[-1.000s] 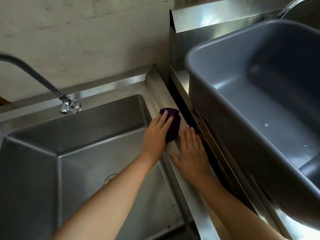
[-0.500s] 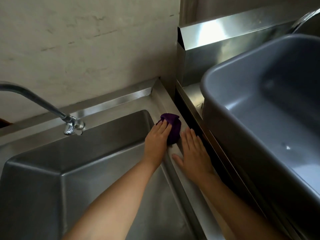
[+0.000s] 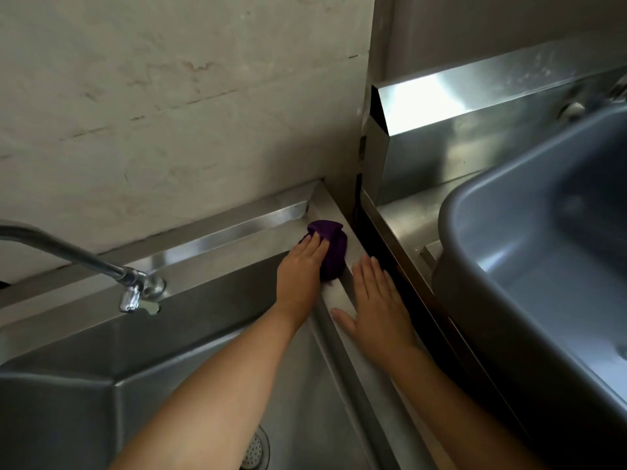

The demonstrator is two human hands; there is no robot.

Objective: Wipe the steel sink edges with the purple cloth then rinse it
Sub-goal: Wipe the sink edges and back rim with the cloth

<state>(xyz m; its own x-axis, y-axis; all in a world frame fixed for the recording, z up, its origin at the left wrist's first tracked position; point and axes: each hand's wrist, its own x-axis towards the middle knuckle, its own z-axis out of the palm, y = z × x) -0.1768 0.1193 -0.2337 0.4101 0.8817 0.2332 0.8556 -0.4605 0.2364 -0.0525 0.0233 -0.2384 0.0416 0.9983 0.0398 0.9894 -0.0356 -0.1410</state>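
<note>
The purple cloth point(image 3: 330, 247) lies bunched on the right rim of the steel sink point(image 3: 342, 296), close to the back right corner. My left hand point(image 3: 298, 269) presses on it with straight fingers laid over its left side. My right hand point(image 3: 375, 300) rests flat on the same rim just nearer to me, fingers straight and pointing at the wall, a short gap from the cloth. The sink basin drops away to the left below both arms.
A steel tap point(image 3: 135, 290) on a long spout reaches over the back left of the basin. The drain strainer point(image 3: 256, 449) sits at the bottom. A large grey plastic tub point(image 3: 529, 266) stands on the steel counter point(image 3: 407, 212) to the right, past a dark gap.
My left hand has pushed the cloth along the right rim toward the back corner. The right hand has stayed flat on the rim. The view has tilted upward.
</note>
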